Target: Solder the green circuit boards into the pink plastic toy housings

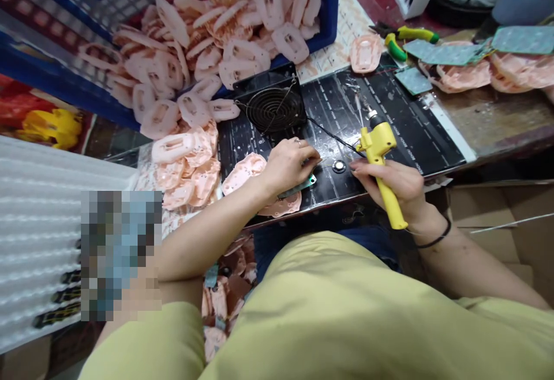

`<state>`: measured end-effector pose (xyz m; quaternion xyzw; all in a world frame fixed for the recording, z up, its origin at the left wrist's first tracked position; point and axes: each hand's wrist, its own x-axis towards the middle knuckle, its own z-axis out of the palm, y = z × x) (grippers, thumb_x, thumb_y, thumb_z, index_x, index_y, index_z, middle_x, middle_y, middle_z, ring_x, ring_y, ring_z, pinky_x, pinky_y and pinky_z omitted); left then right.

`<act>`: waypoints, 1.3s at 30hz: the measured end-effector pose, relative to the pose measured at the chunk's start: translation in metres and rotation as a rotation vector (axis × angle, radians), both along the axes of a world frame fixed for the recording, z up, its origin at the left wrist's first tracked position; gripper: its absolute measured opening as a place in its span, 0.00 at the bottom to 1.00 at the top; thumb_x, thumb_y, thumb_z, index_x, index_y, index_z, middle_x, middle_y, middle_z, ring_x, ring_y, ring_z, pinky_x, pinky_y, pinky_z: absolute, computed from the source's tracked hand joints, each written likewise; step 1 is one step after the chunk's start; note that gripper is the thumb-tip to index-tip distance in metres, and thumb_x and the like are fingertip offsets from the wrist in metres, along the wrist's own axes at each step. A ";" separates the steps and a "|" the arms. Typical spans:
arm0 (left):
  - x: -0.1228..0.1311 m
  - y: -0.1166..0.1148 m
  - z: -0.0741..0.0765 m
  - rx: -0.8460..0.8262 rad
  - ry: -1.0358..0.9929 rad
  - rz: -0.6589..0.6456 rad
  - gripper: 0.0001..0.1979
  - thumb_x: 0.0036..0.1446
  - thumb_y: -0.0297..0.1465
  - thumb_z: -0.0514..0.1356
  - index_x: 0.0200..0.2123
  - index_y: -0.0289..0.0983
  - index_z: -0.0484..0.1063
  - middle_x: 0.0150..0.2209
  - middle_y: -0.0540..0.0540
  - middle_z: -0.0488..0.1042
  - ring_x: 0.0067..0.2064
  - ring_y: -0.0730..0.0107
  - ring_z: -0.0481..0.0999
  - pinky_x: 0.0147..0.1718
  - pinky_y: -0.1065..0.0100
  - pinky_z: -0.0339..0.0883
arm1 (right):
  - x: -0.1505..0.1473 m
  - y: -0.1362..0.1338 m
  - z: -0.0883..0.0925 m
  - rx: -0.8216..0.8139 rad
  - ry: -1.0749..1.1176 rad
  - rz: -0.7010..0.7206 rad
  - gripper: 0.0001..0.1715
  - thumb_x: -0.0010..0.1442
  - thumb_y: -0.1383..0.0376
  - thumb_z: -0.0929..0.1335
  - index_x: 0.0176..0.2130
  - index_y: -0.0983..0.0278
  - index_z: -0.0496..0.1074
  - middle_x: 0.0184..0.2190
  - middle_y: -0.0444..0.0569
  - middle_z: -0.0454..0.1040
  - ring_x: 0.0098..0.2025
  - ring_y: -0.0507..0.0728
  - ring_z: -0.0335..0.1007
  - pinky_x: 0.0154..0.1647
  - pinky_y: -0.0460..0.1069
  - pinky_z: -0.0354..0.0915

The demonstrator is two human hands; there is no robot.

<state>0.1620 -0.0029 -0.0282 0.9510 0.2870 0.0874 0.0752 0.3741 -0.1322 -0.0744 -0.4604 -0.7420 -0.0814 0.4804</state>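
Observation:
My right hand (396, 181) is wrapped round the handle of a yellow soldering gun (381, 143), whose metal tip points away over the black work mat (320, 97). The thumb and finger of that hand reach toward a small round metal-and-black part (339, 166) on the mat. My left hand (289, 164) is closed in a pinch; whatever lies between its fingertips is hidden. Below it a green circuit board (309, 181) shows partly, over a pink plastic shell (283, 204). Another pink shell (244, 172) lies left of this hand.
A black fan (274, 106) stands behind my left hand, its cable crossing the mat. Pink plastic parts (208, 45) fill a blue crate (331, 5) and pile up (186, 166) beside it. Yellow-green pliers (404, 37) and shells with circuit boards (445, 51) lie at the back right.

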 end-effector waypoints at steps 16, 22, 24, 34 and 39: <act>0.010 -0.005 0.005 -0.253 0.044 0.106 0.09 0.59 0.29 0.59 0.39 0.36 0.80 0.36 0.46 0.82 0.38 0.66 0.79 0.37 0.69 0.66 | -0.017 0.033 -0.008 -0.193 -0.200 -0.073 0.10 0.69 0.64 0.65 0.49 0.61 0.73 0.34 0.47 0.75 0.38 0.56 0.68 0.41 0.50 0.60; 0.014 -0.005 0.010 -0.328 0.094 0.134 0.09 0.59 0.31 0.60 0.38 0.36 0.80 0.35 0.46 0.82 0.37 0.67 0.79 0.37 0.69 0.67 | -0.010 0.021 0.013 -0.038 -0.105 -0.077 0.08 0.65 0.64 0.70 0.45 0.63 0.74 0.34 0.47 0.77 0.34 0.54 0.72 0.38 0.49 0.65; 0.016 -0.004 0.011 -0.321 0.132 0.117 0.09 0.59 0.30 0.60 0.38 0.36 0.80 0.36 0.46 0.82 0.38 0.66 0.79 0.38 0.69 0.67 | -0.002 0.006 0.025 -0.005 -0.081 -0.030 0.11 0.63 0.66 0.72 0.47 0.64 0.74 0.32 0.46 0.78 0.30 0.53 0.73 0.35 0.47 0.67; 0.022 -0.008 0.018 -0.262 0.223 0.117 0.11 0.59 0.32 0.59 0.40 0.38 0.82 0.37 0.45 0.82 0.40 0.62 0.79 0.40 0.65 0.68 | 0.031 -0.058 0.057 -0.006 -0.190 -0.145 0.36 0.60 0.62 0.74 0.64 0.63 0.66 0.42 0.52 0.79 0.35 0.59 0.77 0.37 0.51 0.73; 0.024 -0.009 0.017 -0.231 0.259 0.110 0.13 0.60 0.33 0.58 0.42 0.38 0.82 0.40 0.43 0.82 0.43 0.59 0.79 0.43 0.62 0.68 | 0.024 -0.065 0.052 -0.063 -0.157 0.007 0.42 0.53 0.70 0.77 0.63 0.62 0.66 0.40 0.48 0.80 0.35 0.57 0.78 0.38 0.49 0.76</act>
